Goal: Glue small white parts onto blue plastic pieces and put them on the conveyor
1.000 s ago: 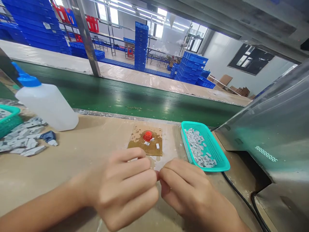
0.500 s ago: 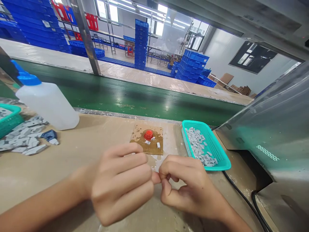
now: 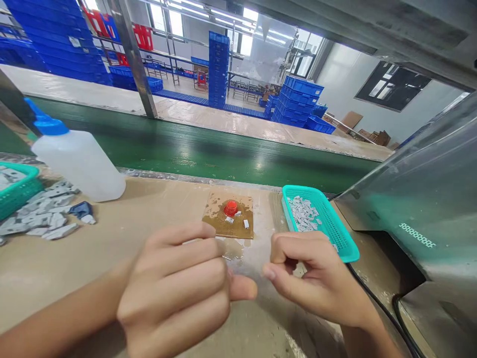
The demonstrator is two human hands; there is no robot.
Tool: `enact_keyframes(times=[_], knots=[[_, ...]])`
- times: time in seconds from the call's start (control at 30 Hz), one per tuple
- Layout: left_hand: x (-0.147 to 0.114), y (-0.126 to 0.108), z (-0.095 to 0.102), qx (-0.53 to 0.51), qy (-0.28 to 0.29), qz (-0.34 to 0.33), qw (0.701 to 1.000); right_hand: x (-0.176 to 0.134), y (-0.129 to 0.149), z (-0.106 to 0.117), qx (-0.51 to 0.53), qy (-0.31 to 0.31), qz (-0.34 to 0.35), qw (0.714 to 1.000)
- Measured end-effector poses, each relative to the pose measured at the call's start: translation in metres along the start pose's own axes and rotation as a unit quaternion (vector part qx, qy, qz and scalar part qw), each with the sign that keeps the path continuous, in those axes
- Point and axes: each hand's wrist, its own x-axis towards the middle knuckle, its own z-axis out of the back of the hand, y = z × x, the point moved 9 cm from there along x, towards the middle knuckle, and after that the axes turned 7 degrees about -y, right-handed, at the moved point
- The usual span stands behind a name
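Observation:
My left hand [image 3: 179,293] is curled into a loose fist above the bench, its thumb sticking out to the right. Whatever its fingers may hold is hidden behind them. Apart from it, to the right, my right hand [image 3: 309,278] has its fingers curled in and its thumb bent below them; I cannot make out anything in its grasp. Beyond both hands a wet brown board [image 3: 223,229] carries a small red cup-shaped piece [image 3: 231,208] and a few small white pieces [image 3: 246,223]. Behind my right hand stands a turquoise basket [image 3: 345,248] with many small pale pieces [image 3: 303,214].
At left stand a white squeeze bottle [image 3: 85,164] with a blue nozzle, a heap of grey-white parts [image 3: 48,214] and another turquoise basket [image 3: 22,196]. A green conveyor belt [image 3: 223,149] crosses behind the bench. A metal housing [image 3: 428,199] and black cables [image 3: 395,318] flank the right.
My hands, whose fingertips met before, have drawn apart. The right hand has moved right, partly in front of the basket; the left has shifted left, its thumb now exposed.

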Motion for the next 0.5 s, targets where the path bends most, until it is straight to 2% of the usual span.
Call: enact_keyframes(times=[0.1,0.2,0.3,0.4,0.5], knots=[[-0.002,0.004,-0.002,0.013,0.016,0.033,0.999,-0.001,0.005,0.009,-0.039,-0.019,0.019,0.999],[0.0,0.006,-0.004,0.03,0.035,0.059,0.997,-0.004,0.02,0.007,-0.031,-0.023,0.064,0.997],[0.007,0.002,-0.004,0.029,0.043,0.041,0.998,-0.009,0.032,-0.001,-0.064,-0.025,0.101,0.993],[0.014,-0.002,-0.009,-0.001,0.065,-0.006,0.998,-0.015,0.037,-0.008,-0.161,-0.043,0.123,0.978],[0.016,0.005,-0.015,-0.017,0.085,-0.007,0.996,-0.02,0.037,-0.012,-0.246,-0.052,0.14,0.958]])
